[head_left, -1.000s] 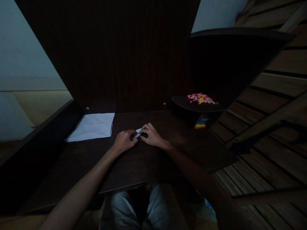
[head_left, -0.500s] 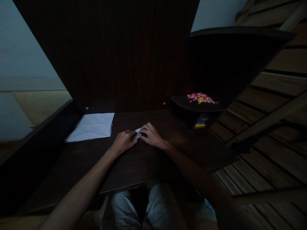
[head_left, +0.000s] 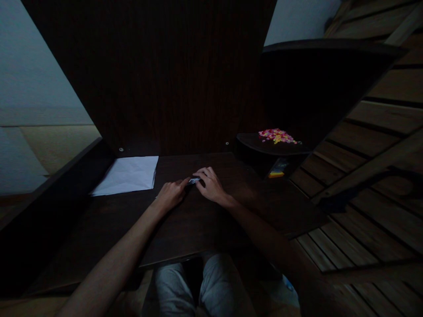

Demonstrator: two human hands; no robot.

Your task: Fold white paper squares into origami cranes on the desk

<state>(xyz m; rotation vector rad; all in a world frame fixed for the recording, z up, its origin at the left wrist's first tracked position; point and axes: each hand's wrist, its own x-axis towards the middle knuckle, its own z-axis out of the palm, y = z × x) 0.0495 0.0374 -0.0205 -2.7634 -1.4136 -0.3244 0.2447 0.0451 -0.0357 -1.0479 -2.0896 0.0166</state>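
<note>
A small folded piece of white paper (head_left: 194, 180) lies on the dark wooden desk, between my two hands. My left hand (head_left: 172, 193) reaches in from the left with its index finger stretched onto the near end of the paper; its other fingers are curled. Over the paper's right end, my right hand (head_left: 210, 185) pinches it between thumb and fingers. Much of the paper is covered by the fingers, so its exact shape is hidden in the dim light.
A stack of white paper sheets (head_left: 128, 175) lies at the left, by the desk's dark side panel (head_left: 59, 198). Small pink and yellow pieces (head_left: 277, 135) are heaped on a corner shelf (head_left: 251, 141) at the right. A yellow-edged item (head_left: 276, 174) stands beneath it.
The folded paper has turned from slanted to flatter between the hands. My left index finger has straightened onto it, and my right hand has shifted slightly right.
</note>
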